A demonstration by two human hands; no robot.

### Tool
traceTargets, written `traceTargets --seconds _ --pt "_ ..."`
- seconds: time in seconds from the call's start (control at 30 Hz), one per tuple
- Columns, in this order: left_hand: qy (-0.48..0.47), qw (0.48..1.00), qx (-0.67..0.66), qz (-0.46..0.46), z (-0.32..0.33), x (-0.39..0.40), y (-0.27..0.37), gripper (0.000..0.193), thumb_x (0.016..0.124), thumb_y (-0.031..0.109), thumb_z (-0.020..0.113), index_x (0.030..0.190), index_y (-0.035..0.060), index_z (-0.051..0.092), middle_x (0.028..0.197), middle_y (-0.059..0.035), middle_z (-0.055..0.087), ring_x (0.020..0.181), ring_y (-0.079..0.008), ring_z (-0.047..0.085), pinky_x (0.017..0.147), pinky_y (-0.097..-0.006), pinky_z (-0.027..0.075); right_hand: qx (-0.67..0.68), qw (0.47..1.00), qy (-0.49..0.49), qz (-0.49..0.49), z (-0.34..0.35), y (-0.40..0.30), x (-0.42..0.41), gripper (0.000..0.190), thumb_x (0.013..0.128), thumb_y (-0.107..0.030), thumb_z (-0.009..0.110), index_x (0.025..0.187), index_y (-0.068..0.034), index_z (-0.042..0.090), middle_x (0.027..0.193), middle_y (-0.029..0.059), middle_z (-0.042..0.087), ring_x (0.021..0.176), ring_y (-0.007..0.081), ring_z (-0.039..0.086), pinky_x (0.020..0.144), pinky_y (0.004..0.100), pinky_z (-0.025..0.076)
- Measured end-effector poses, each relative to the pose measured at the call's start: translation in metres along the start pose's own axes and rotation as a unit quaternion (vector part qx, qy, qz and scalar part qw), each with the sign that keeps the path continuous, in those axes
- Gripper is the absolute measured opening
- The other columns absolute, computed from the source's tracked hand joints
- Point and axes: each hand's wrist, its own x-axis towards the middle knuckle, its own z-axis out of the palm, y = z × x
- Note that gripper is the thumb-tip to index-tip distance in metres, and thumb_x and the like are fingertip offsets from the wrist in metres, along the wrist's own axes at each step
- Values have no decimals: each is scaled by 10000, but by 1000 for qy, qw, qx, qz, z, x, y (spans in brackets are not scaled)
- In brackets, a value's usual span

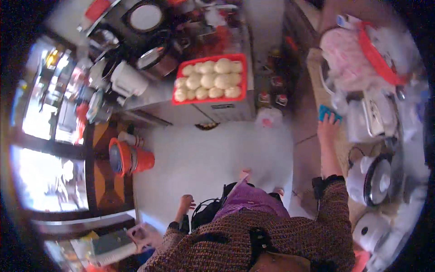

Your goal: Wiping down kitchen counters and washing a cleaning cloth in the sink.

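Observation:
My right hand (pixel 328 129) rests on a teal cloth (pixel 326 112) near the edge of the counter (pixel 340 149) on the right, its fingers spread over the cloth. Down at my left side, my left hand (pixel 187 203) hangs above the floor with nothing in it, fingers loosely bent. Ahead of me, a red plastic tray (pixel 209 101) filled with rows of pale round dough pieces (pixel 208 81) lies at the edge of the other counter. Beside the cloth is a whitish plastic container (pixel 357 120).
A rice cooker (pixel 357 180) and a white round appliance (pixel 371 231) stand on the right counter. A dark cooking pot (pixel 163 63) and a white pitcher (pixel 127 80) are left of the tray. Orange buckets (pixel 144 160) stand on the floor; a white bag (pixel 269 118) lies by the cabinet.

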Motion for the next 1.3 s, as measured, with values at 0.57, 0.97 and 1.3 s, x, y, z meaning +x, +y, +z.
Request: traceTargets --seconds 0.57,0.97,1.3 --pt "-127 986 82 68 3 93 56 162 799 193 464 915 83 492 711 -91 522 529 -225 569 394 -368 468 -35 999 -16 -29 -1 40 -157 368 663 -116 592 1028 -157 566 1271 130 343 1107 405 350 884 473 343" --pt "-269 958 -3 99 2 156 91 176 771 196 518 911 90 507 740 -82 529 489 -185 542 401 -291 448 29 992 -9 126 -32 87 -395 304 688 -61 538 976 -146 577 1296 119 315 1161 423 278 906 522 286" --pt "-116 977 165 64 -78 103 -4 149 743 193 524 836 77 516 683 -84 526 490 -201 543 403 -309 445 -50 991 -2 120 -36 116 -535 238 699 -44 525 914 -134 570 1322 89 289 1210 388 232 946 517 261"
